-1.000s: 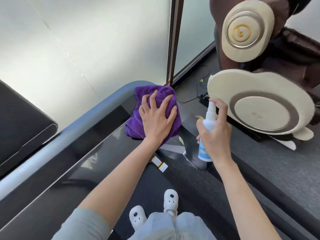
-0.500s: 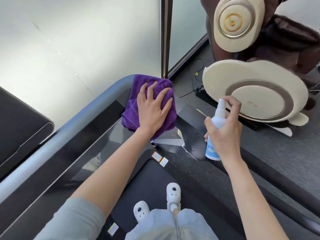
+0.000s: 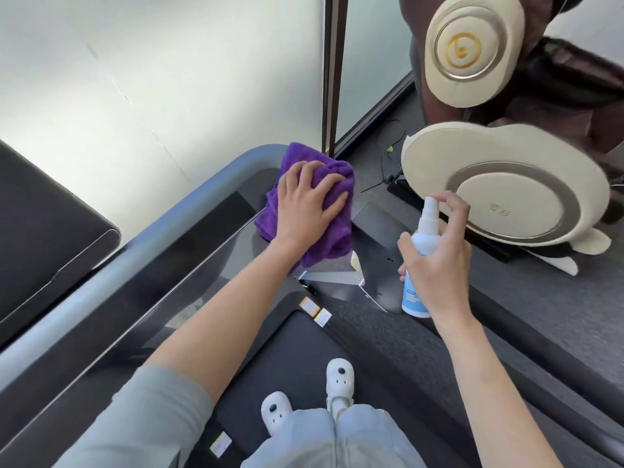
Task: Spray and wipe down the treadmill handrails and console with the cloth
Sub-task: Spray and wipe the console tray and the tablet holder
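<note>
Left hand (image 3: 305, 201), fingers spread flat, presses purple cloth (image 3: 332, 238) on treadmill rail (image 3: 189, 201), mid frame. Right hand (image 3: 435, 261) grips spray bottle (image 3: 426, 231), w/ finger on top.

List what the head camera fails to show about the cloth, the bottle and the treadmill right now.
- Console surface under the purple cloth: covered by the cloth and the left hand, so whether it is wet or clean cannot be told.
- Spray bottle label: too small, and mostly wrapped by the right hand.
- Grey handrail: its left end is cut off by the frame edge.
- Stickers by the belt: text unreadable.
</note>
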{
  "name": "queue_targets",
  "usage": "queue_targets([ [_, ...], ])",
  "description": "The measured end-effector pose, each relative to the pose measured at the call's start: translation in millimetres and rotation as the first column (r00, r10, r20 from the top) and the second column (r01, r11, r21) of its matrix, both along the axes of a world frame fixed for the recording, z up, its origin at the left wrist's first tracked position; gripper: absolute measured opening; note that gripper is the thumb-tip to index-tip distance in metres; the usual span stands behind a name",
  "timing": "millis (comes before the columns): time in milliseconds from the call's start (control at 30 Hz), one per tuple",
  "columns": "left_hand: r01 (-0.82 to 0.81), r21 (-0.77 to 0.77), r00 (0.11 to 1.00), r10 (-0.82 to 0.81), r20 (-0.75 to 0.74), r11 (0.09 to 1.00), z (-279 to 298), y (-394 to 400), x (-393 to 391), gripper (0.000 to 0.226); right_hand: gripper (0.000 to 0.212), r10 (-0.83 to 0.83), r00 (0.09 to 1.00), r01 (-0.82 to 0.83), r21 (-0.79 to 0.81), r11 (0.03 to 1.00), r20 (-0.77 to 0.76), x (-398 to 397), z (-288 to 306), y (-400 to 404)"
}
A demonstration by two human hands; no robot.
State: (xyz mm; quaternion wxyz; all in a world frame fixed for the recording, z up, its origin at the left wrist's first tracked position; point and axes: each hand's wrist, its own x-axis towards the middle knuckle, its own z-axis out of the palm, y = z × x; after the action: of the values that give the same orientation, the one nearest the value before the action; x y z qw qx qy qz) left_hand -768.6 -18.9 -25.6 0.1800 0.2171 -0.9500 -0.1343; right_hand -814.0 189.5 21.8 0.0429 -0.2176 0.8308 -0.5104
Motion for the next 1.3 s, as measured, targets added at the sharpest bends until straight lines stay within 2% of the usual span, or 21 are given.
queue_targets([
  [133, -0.151, -0.004, 0.988, 0.151, 0.035, 0.989, 3.9, -38.3, 29.9, 0.031, 0.056, 0.038, 0.999, -0.038, 0.002, 0.999, 0.031, 1.1, -3.5, -1.3],
  [267, -0.305, -0.067, 0.951, 0.308, 0.032, 0.95, -7.3, -38.7, 75.2, 0.029, 0.056, 0.079, 0.996, -0.079, -0.007, 0.997, 0.035, -3.1, -5.0, -2.9],
  [333, -0.307, -0.061, 0.949, 0.31, 0.048, 0.95, -12.2, -30.8, 82.3, 0.033, 0.055, 0.099, 0.995, -0.099, -0.011, 0.995, 0.031, -5.3, -5.1, -3.6],
  [433, -0.218, -0.009, 0.967, 0.217, 0.131, 0.976, -14.3, -17.0, 61.7, 0.04, 0.056, 0.124, 0.992, -0.123, -0.017, 0.992, 0.035, -6.3, -5.9, -6.3],
  [533, -0.211, 0.041, 0.97, 0.204, 0.136, 0.977, -12.8, -8.3, 45.0, 0.041, 0.056, 0.171, 0.985, -0.171, -0.01, 0.985, 0.036, -3.5, -8.2, -14.1],
  [633, -0.199, 0.034, 0.966, 0.19, 0.175, 0.979, -11.5, -10.6, 66.2, 0.048, 0.056, 0.235, 0.972, -0.235, 0.003, 0.972, 0.016, 3.0, -10.7, -25.2],
  [767, -0.302, -0.01, 0.932, 0.298, 0.206, 0.953, -12.0, 0.1, 122.7, 0.061, 0.055, 0.286, 0.958, -0.286, 0.007, 0.958, -0.012, 12.9, -13.8, -37.5],
  [933, -0.365, -0.021, 0.914, 0.362, 0.183, 0.931, -12.7, -0.7, 137.4, 0.047, 0.065, 0.321, 0.947, -0.321, 0.015, 0.947, -0.016, 23.6, -13.0, -46.6],
  [1033, -0.392, 0.076, 0.917, 0.383, 0.109, 0.917, -6.9, 0.6, 126.0, 0.04, 0.073, 0.272, 0.962, -0.272, -0.004, 0.962, -0.026, 34.0, -9.3, -48.6],
  [1133, -0.404, 0.294, 0.913, 0.401, 0.072, 0.866, 0.2, 1.0, 123.7, 0.037, 0.073, 0.232, 0.972, -0.229, -0.075, 0.971, 0.038, 52.1, -4.3, -46.4],
  [1200, -0.327, 0.397, 0.94, 0.34, 0.038, 0.858, 6.4, 3.4, 126.9, 0.034, 0.073, 0.225, 0.973, -0.217, -0.127, 0.968, 0.058, 65.0, -0.3, -44.7],
  [1300, -0.072, 0.481, 0.996, 0.086, -0.008, 0.874, 17.3, 12.6, 134.9, 0.037, 0.074, 0.196, 0.98, -0.191, -0.181, 0.965, 0.014, 80.6, 4.4, -44.3],
])
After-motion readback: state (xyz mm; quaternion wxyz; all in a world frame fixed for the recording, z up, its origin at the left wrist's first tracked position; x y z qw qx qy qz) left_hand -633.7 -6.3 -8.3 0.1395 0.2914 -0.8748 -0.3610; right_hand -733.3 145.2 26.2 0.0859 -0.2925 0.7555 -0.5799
